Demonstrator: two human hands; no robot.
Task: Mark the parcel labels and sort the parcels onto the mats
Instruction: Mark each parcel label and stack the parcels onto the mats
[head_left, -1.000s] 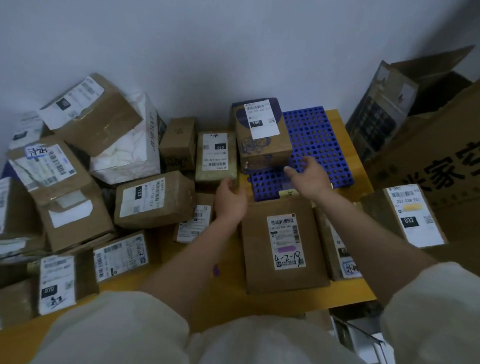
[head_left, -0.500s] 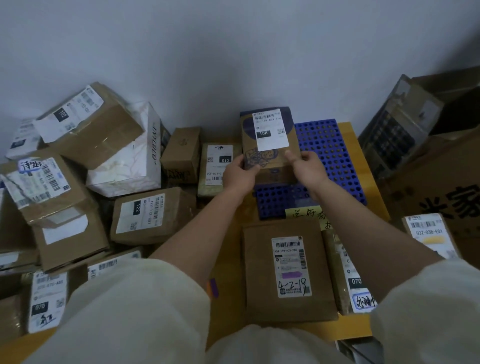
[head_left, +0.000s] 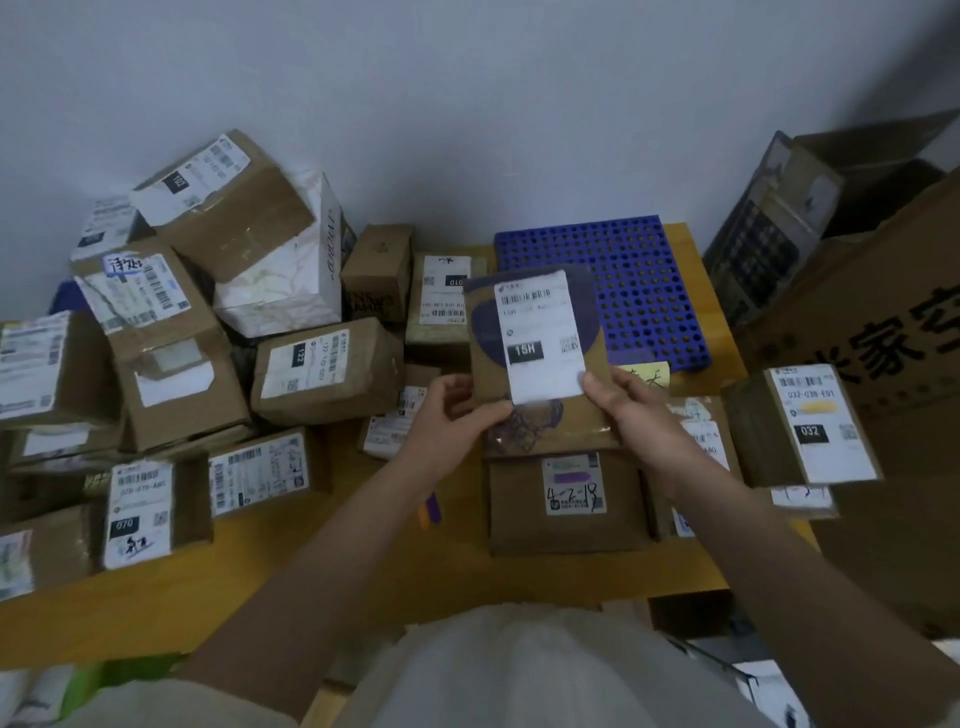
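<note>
I hold a small brown parcel with purple print and a white label reading 15H (head_left: 540, 338) in the air above the table, label facing me. My left hand (head_left: 447, 415) grips its lower left edge and my right hand (head_left: 628, 410) grips its lower right edge. Below it lies a flat brown parcel with a label marked 4-2-18 (head_left: 566, 499). A blue perforated mat (head_left: 639, 280) lies at the back right of the yellow table (head_left: 415, 571), with a yellow note (head_left: 647, 375) at its front edge.
Several labelled cardboard parcels are piled on the left, among them ones marked 122 (head_left: 322, 369) and 070 (head_left: 140, 512). A parcel marked 032 (head_left: 810, 421) sits at the right. Large cartons (head_left: 883, 338) stand beyond the table's right edge. A wall is behind.
Both hands reached to the 15H parcel on the blue mat, took hold of it and lifted it off toward me. The mat now lies bare.
</note>
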